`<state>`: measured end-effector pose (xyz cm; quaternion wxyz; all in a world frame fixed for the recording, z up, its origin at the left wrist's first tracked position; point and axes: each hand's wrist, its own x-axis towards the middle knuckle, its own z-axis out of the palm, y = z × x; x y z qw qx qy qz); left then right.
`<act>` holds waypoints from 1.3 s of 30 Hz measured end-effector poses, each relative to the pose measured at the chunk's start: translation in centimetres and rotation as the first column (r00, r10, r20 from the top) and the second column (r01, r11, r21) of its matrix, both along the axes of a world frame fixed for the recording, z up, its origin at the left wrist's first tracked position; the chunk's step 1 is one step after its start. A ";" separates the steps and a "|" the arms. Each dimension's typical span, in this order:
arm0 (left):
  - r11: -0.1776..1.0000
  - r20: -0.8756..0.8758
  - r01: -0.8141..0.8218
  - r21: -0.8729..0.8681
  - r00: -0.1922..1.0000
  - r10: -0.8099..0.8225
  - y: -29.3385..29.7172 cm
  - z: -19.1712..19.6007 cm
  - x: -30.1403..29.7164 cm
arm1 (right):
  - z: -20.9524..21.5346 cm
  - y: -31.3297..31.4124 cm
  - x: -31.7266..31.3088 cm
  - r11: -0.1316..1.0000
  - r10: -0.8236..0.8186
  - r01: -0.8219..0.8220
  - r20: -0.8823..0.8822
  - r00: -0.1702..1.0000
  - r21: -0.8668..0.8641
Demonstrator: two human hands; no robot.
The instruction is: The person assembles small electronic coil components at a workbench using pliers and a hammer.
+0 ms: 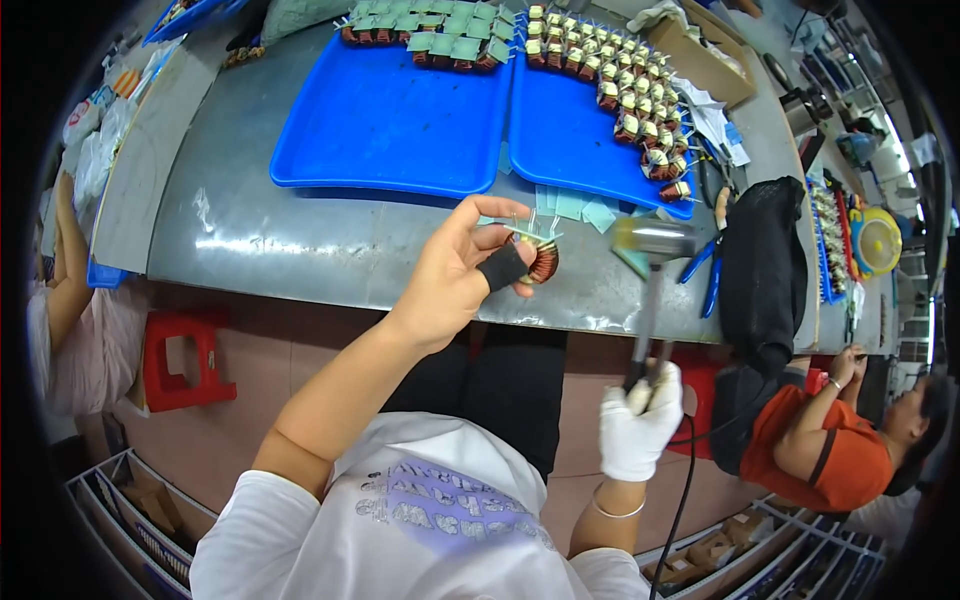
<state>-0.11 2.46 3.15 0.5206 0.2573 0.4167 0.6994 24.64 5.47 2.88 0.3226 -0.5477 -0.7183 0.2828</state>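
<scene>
Left hand [455, 270]: fingers pinch one copper-wound toroidal coil [543, 262], green board [530, 233] uppermost, above the desk [225, 190]. Right hand [640, 430], white-gloved: fingers wrap a hammer-shaped tool [655, 238], head blurred. Beyond: left blue tray [390, 130], green-topped coils [450, 38]; right blue tray [560, 130], cream-topped coils [635, 95]; green sheets [568, 203] lie between coil and trays. Rightward: blue-handled pliers [697, 263] beside black cloth bundle [765, 270].

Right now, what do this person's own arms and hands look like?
The person wears short white fabric sleeves. The ungloved left hand has a black wrap around its thumb. The right hand wears a white glove, with a thin, pale round bangle on that arm.
</scene>
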 end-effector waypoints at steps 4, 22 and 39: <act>0.999 0.075 0.035 -0.023 0.997 -0.034 0.3 0.6 -0.7 | -0.3 2.5 2.0 0.960 -0.252 0.216 -0.224 0.941 -0.176; 0.998 -0.041 -0.011 -0.064 0.999 0.009 -0.1 0.8 -1.6 | -1.2 11.1 3.5 0.964 -0.268 0.256 0.306 0.914 0.079; 0.993 0.147 0.093 -0.072 0.986 -0.082 -0.2 0.4 -1.2 | 4.6 5.5 0.6 0.935 0.138 -0.233 -0.329 0.934 -0.268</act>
